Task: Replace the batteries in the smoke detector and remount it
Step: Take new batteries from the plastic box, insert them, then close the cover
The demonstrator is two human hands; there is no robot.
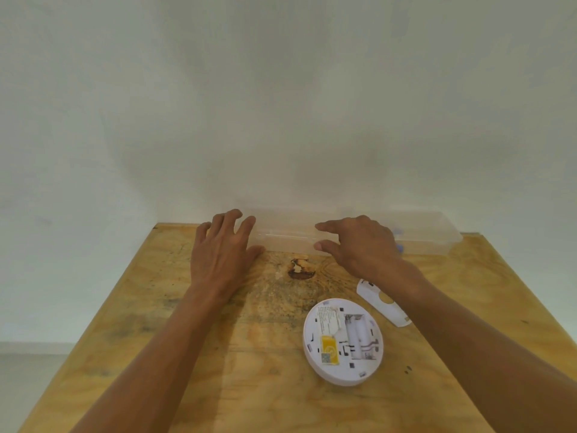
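My left hand (pixel 223 250): My fingers are spread out and loose. I am not holding anything. My fingertips are right by the left end of the clear box.

My right hand (pixel 356 245): Also loose and holding nothing. My finger points left, over the front edge of the clear box. I cannot tell if it touches the box.

Smoke detector (pixel 342 341): It lies on the table close to me, under my right arm, back side up. It is round, white, hard plastic. I think it is light, so one hand could lift it. The smooth rim looks like the best place to hold, with fingers on each side.

Battery slot (pixel 359 339): It is open, and I see white tube shapes inside. I cannot tell if they are batteries or just the empty slot. The small metal springs look easy to bend, so I would push gently there.

Yellow sticker (pixel 329 350): Shiny paper on the detector's back, next to the slot.

Mounting plate (pixel 384 303): A flat white plastic piece just beside the detector, partly hidden by my right arm. It looks thin and light.

Clear box (pixel 352 235): Long, see-through plastic at the far edge, against the wall. It looks smooth and maybe slippery. Two hands at the ends would be safest.

Table (pixel 203 354): Rough yellow wood with a dark knot.
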